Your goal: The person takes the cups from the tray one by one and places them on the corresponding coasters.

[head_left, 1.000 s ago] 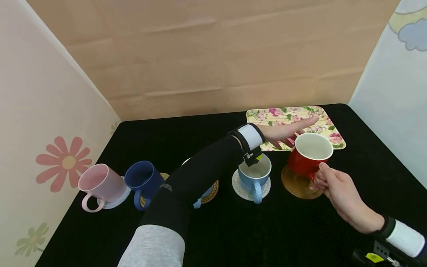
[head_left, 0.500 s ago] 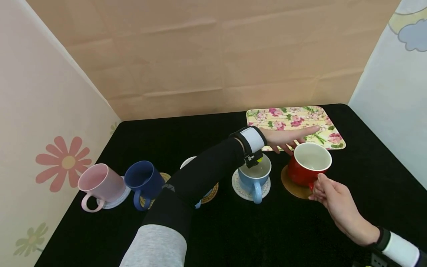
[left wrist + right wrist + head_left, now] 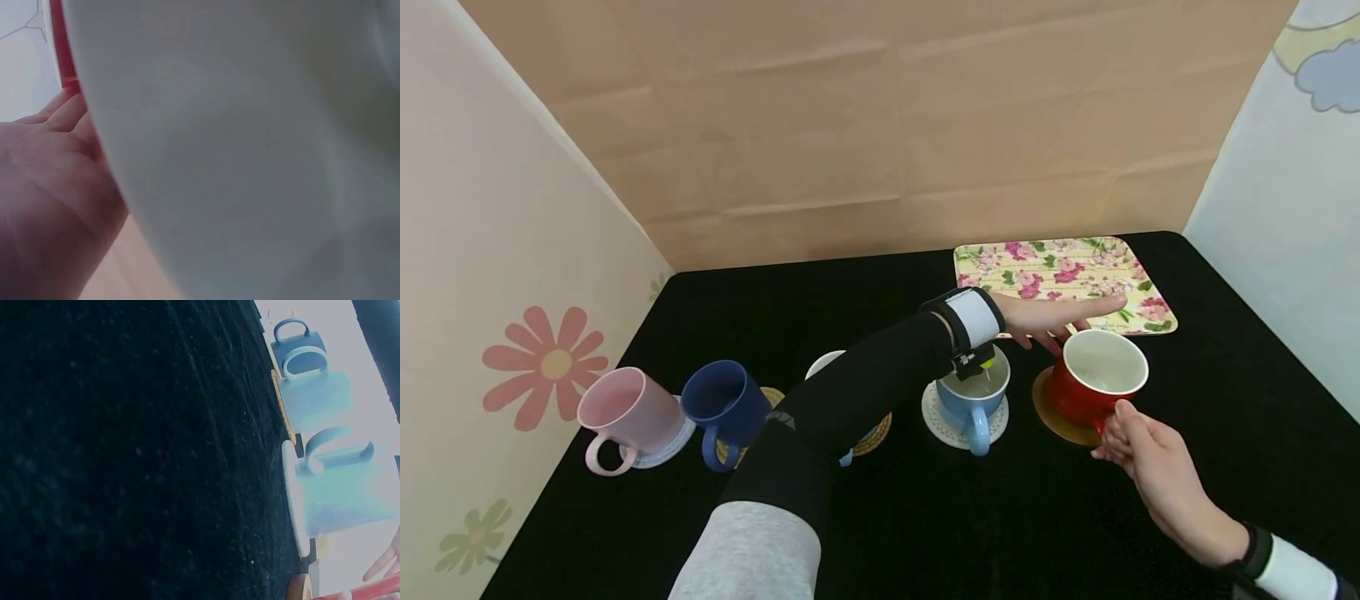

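My right hand point(image 3: 1157, 475) grips the handle of a red mug point(image 3: 1075, 392) with a white inside. That mug overlaps the right part of a round wooden coaster point(image 3: 1048, 417) and stands upright. With fingers stretched out, my left hand point(image 3: 1045, 317) lies against the mug's far left side, its fingertips right at the rim. In the left wrist view, the palm point(image 3: 56, 181) shows beside a strip of red, and the pale wall of a nearer mug point(image 3: 237, 156) fills most of the picture. Under my left wrist stands a light blue mug point(image 3: 958, 408) on a white coaster point(image 3: 936, 425).
A floral tray point(image 3: 1000, 258) lies at the back right. On the left are a pink mug point(image 3: 651, 417) and a dark blue mug point(image 3: 737, 417) on coasters. My left sleeve point(image 3: 865, 392) hides most of another mug on a woven coaster point(image 3: 872, 437). Walls border the black table point(image 3: 970, 517).
The red mug has come down toward the wooden coaster, my right hand moving down with it. My left hand has followed, shifting slightly down and right.
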The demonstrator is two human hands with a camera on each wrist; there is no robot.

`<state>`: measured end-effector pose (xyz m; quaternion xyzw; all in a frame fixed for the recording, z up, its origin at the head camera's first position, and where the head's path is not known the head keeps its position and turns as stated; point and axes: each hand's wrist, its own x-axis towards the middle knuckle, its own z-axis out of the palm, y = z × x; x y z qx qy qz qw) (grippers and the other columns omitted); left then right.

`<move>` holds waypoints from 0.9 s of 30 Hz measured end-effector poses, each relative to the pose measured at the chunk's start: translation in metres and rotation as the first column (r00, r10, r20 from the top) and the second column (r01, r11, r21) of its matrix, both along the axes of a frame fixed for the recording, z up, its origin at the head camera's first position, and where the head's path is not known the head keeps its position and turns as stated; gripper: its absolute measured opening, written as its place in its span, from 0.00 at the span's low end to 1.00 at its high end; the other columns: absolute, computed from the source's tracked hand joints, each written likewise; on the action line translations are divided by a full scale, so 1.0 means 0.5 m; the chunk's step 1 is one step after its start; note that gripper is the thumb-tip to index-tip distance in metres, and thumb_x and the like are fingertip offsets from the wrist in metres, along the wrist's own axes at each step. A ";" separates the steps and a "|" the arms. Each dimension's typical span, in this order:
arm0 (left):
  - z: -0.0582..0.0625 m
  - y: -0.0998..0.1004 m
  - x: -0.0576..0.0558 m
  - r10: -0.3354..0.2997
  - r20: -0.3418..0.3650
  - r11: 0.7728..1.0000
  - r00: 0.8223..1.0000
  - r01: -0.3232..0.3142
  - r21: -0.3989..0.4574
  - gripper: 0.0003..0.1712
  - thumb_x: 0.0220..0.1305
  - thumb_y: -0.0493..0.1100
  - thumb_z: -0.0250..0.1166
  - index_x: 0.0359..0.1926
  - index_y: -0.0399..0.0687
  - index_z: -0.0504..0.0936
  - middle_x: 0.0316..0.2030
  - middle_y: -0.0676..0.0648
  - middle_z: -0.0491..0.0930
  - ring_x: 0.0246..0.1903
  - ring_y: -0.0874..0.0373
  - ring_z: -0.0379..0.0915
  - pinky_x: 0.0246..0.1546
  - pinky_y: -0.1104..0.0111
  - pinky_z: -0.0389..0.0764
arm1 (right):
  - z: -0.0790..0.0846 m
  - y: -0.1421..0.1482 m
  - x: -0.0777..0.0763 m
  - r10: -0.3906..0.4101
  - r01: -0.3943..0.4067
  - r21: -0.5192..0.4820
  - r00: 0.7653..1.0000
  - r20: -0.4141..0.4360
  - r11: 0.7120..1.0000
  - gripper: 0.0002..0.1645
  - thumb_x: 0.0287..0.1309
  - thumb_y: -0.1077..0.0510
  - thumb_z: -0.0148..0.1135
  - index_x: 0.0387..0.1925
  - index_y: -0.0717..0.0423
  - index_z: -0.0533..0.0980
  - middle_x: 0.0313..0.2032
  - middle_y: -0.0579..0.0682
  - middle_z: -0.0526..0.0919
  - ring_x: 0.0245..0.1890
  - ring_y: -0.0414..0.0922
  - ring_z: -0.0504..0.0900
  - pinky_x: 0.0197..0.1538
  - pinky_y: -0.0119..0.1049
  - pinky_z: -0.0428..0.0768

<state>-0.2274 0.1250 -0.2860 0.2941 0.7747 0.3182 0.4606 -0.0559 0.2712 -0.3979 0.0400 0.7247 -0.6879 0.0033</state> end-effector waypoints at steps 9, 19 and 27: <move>-0.008 -0.003 -0.004 -0.024 0.004 1.000 1.000 0.024 -0.001 0.37 0.70 0.67 0.35 0.67 0.52 0.68 0.63 0.52 0.71 0.56 0.57 0.72 0.61 0.53 0.64 | -0.005 -0.004 0.003 0.008 -0.008 -0.032 1.000 -0.009 0.999 0.26 0.76 0.46 0.37 0.24 0.57 0.64 0.24 0.48 0.67 0.27 0.44 0.74 0.38 0.33 0.80; -0.007 0.002 -0.003 -0.013 0.021 1.000 1.000 0.012 0.009 0.36 0.71 0.66 0.37 0.67 0.52 0.68 0.62 0.51 0.71 0.55 0.56 0.73 0.61 0.53 0.64 | -0.003 -0.007 0.007 -0.020 0.020 -0.040 1.000 -0.009 0.999 0.26 0.76 0.46 0.38 0.23 0.57 0.63 0.24 0.48 0.67 0.25 0.45 0.72 0.38 0.32 0.80; -0.008 0.005 -0.003 -0.016 0.031 1.000 0.999 0.016 0.021 0.34 0.71 0.65 0.38 0.67 0.52 0.68 0.63 0.50 0.71 0.55 0.55 0.73 0.61 0.53 0.64 | 0.000 -0.009 0.008 -0.017 0.016 -0.053 1.000 -0.007 0.998 0.26 0.76 0.46 0.38 0.23 0.56 0.63 0.24 0.48 0.66 0.25 0.45 0.72 0.38 0.32 0.80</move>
